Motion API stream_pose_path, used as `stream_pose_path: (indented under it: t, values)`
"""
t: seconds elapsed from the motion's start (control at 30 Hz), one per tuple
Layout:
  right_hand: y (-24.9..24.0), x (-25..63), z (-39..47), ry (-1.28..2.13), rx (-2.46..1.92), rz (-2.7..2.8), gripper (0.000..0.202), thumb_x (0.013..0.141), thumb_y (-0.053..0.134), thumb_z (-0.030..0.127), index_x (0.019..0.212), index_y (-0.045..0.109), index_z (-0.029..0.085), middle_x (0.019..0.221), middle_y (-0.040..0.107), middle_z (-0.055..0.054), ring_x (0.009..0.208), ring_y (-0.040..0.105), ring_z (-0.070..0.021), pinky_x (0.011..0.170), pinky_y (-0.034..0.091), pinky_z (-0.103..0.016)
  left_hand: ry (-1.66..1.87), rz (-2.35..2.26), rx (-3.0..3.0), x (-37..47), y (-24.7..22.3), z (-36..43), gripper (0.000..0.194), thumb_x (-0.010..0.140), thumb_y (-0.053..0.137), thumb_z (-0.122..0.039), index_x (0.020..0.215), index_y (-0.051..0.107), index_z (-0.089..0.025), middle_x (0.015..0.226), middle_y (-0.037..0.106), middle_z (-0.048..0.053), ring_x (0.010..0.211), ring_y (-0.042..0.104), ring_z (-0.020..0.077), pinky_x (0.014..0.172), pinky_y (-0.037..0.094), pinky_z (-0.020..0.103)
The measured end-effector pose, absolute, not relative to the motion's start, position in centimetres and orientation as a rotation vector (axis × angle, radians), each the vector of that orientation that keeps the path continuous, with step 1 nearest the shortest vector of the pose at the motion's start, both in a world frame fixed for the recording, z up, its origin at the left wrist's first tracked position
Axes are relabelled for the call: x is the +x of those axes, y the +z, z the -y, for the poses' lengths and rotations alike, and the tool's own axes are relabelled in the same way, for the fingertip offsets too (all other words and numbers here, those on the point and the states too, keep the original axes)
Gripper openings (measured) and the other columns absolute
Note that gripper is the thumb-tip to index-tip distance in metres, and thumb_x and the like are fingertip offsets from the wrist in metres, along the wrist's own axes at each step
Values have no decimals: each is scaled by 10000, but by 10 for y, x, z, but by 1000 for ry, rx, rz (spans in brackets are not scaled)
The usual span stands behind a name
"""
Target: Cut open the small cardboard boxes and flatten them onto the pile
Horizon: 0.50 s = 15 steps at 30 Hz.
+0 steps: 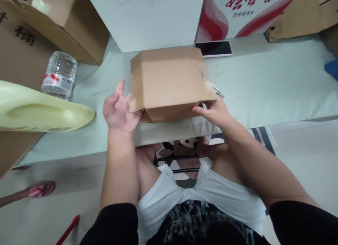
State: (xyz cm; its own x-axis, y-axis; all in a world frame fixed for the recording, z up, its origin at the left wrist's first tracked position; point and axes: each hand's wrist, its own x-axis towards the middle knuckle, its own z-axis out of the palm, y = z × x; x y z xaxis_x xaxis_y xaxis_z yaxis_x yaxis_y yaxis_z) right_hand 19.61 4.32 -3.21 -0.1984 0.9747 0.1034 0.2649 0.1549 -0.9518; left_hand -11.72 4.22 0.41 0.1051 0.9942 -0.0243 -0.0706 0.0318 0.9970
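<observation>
A brown cardboard box (169, 77) lies on the pale green cloth in front of me, tilted a little, with handwriting near its right edge. My left hand (120, 113) is at the box's left front corner, palm up and fingers apart; its inner side touches or nearly touches the cardboard. On the right front corner, my right hand (215, 109) grips the box, thumb on the near side and the other fingers mostly hidden behind. A thin metallic object (218, 91), too little visible to name, lies just beyond that hand.
A phone (213, 48) lies behind the box, against a white and red carton (237, 16). On the left stand a clear plastic bottle (59, 74), a pale yellow jug (44, 109) and a larger cardboard box (76, 30). Another person's foot (39, 190) shows at lower left.
</observation>
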Motion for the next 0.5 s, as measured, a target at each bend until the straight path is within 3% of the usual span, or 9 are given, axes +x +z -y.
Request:
stream_pose_path:
  t: [0.1,0.2,0.3,0.4,0.5]
  values:
    - [-32,197,-49,1047,-1321,1443,744,654,815,761,1146,675,220,1118,753,-118,1076,705,-336,960,595,-518,1176,-1008,1369,-109,5,-37,991,772,583,-791,1571,53,-539,1592,506,-27,1266,652,273,829,593,426]
    - [-27,199,-50,945,-1384,1436,708,676,796,764,1137,663,244,1116,749,-92,1037,695,-320,915,588,-494,1180,-1034,1500,-104,-3,-38,1148,723,717,-793,1586,-3,-561,1567,545,-29,1273,656,288,902,601,429]
    - [-21,200,-47,896,-1387,1479,655,725,772,750,1134,663,249,1091,743,-82,1012,695,-306,891,589,-475,1267,-1043,1504,-102,-13,-45,1128,714,795,-752,1571,90,-552,1513,584,-40,1340,617,302,982,593,433]
    - [-17,200,-46,916,-1372,1453,594,822,672,763,1119,676,248,1008,726,-71,987,703,-290,893,599,-471,1372,-1031,1440,-105,-14,-49,1118,717,875,-597,1545,131,-493,1413,635,-61,1353,613,270,1061,560,421]
    - [-18,201,-47,1008,-1385,1347,626,883,508,836,1027,686,253,876,687,-53,918,709,-284,839,618,-474,1293,-1041,1354,-114,-7,-45,959,787,725,-654,1558,197,-434,1389,653,-21,1303,656,283,944,606,422]
